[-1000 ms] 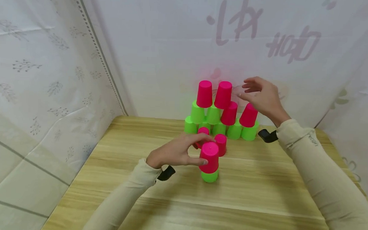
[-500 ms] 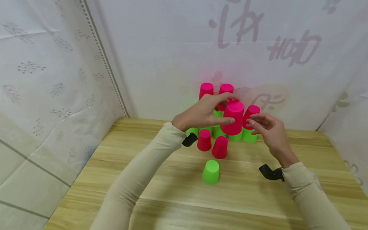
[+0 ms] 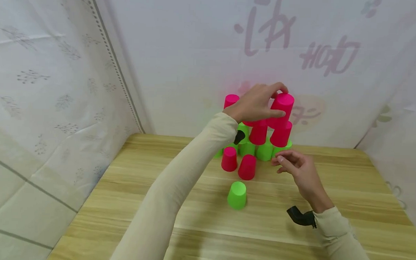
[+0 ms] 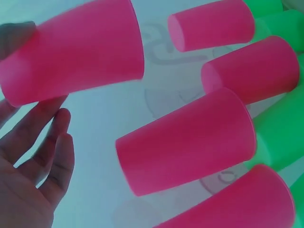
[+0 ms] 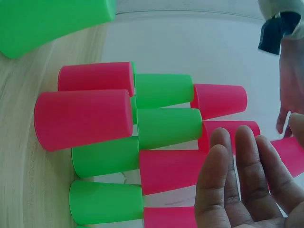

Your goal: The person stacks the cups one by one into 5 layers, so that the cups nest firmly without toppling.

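My left hand [image 3: 258, 103] pinches an upside-down pink cup [image 3: 283, 106] between thumb and fingers, over the right side of a cup stack at the back of the table. In the left wrist view that held cup [image 4: 80, 52] shows a gap to the stacked pink cups [image 4: 187, 142]. Below it in the head view sits a pink second-row cup [image 3: 281, 133] on the green bottom row [image 3: 264, 151]. My right hand [image 3: 301, 175] hovers just in front of the stack's right end, fingers loosely bent and holding nothing. The left hand and sleeve hide part of the stack's upper left.
Two pink cups [image 3: 229, 159] [image 3: 247, 167] stand upside down before the stack. Nearer on the wooden table [image 3: 276, 239] is a single green cup [image 3: 237, 195]. A printed white curtain [image 3: 183, 60] hangs behind the stack.
My left hand lifted the pink cup off the front green cup and carried it back and up to the stack's right side. My right hand drew down and toward me from the stack.
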Tool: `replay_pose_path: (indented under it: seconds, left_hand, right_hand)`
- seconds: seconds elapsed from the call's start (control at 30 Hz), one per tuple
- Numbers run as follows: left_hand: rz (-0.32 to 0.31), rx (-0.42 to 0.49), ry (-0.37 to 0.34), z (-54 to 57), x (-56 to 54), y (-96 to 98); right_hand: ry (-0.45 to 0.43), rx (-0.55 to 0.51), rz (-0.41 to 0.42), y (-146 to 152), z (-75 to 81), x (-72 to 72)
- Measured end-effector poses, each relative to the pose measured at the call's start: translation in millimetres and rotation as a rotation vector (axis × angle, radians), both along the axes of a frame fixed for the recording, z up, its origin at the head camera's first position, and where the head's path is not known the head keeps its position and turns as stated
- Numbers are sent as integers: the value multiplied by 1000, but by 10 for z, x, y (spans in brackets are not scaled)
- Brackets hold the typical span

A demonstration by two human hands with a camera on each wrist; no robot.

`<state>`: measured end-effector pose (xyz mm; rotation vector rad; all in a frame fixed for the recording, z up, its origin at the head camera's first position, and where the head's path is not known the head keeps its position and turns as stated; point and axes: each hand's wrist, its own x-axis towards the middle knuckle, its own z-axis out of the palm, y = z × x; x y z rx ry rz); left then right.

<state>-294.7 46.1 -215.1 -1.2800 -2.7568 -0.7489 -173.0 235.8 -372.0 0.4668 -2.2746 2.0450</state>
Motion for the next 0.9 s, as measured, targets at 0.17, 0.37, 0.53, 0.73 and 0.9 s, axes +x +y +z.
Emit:
replay_pose_path:
  seconds: [0.17,0.37,0.53,0.73,0.9]
  left_hand:
    - [63,-57,12,-48,-117,131]
    - [131,-199,102,-160,-205,256]
    - [178,-316,254,-240,-216,319]
    - [234,-369,297,-276,-216,357]
    - [242,-360,267,-287,-217,362]
  right_hand:
    - [3,-4,14,-27,-59,50]
    - [-5,9,9,-61,-99,90]
    - [3,15,-9,-68,-132,114]
    - [-6,8,-13,-64,-166,129]
    - [-11,3,-21,-45,-184,132]
